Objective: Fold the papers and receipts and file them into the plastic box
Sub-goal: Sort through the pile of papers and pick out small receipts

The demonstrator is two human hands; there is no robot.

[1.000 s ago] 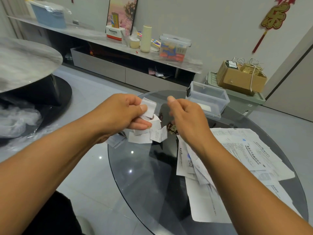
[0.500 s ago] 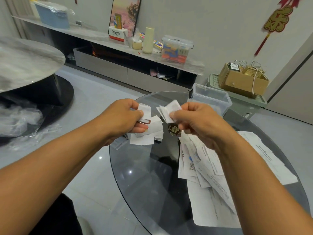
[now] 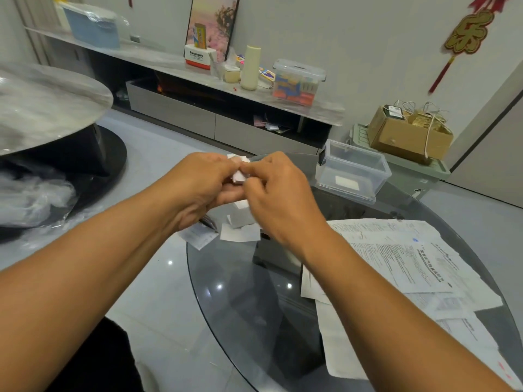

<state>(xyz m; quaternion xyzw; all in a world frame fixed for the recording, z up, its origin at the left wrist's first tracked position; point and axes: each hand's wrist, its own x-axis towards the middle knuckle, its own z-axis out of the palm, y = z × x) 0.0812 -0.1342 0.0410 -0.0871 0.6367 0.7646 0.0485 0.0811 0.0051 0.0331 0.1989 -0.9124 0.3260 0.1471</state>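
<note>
i hold a small folded receipt (image 3: 239, 174) between my two hands, raised above the far edge of the round glass table (image 3: 235, 295). my left hand (image 3: 198, 185) and my right hand (image 3: 278, 193) meet at the fingertips, both curled and pinching the slip, so that only its top corner and a pale fold show between them; the rest lies hidden inside the fingers. i judge the slip very light, thin and limp, quick to crease and easy to tear or let slide, so it is best taken by its edges near the fold, with light pressure from thumb and forefinger. below my hands, a few more small receipts (image 3: 240, 232) lie on the glass, some already folded as far as i can tell. larger printed papers (image 3: 402, 258) lie spread on the table under and beside my right forearm, flat and unfolded. the clear plastic box (image 3: 352, 169) stands open near the far rim of the table, to the right of my hands and apart from them, with one pale slip visible inside.
</note>
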